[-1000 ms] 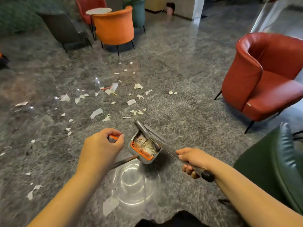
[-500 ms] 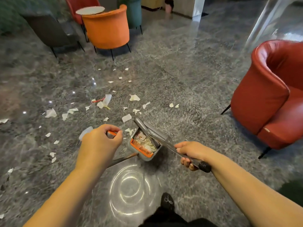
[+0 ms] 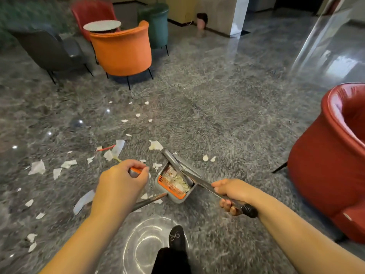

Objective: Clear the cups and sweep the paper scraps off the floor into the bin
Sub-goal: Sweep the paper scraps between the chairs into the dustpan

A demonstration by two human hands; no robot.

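Paper scraps (image 3: 67,164) lie scattered over the grey marble floor (image 3: 227,119), most of them ahead and to your left; two small ones (image 3: 209,158) lie just right of the broom head. The dustpan (image 3: 173,184), grey with an orange comb edge, sits between your hands and holds a heap of scraps. Your left hand (image 3: 120,186) curls round the orange-tipped top of the dustpan handle (image 3: 147,201), a thin rod slanting down to the pan. Your right hand (image 3: 233,194) grips the broom handle (image 3: 205,185) just above its black ribbed end; the broom head (image 3: 173,160) lies across the pan's far rim. Your black shoe (image 3: 176,237) stands below the pan. An orange chair (image 3: 122,50), a grey chair (image 3: 47,50) and a small round surface (image 3: 102,25) stand far ahead; a red chair (image 3: 331,161) is at your right.
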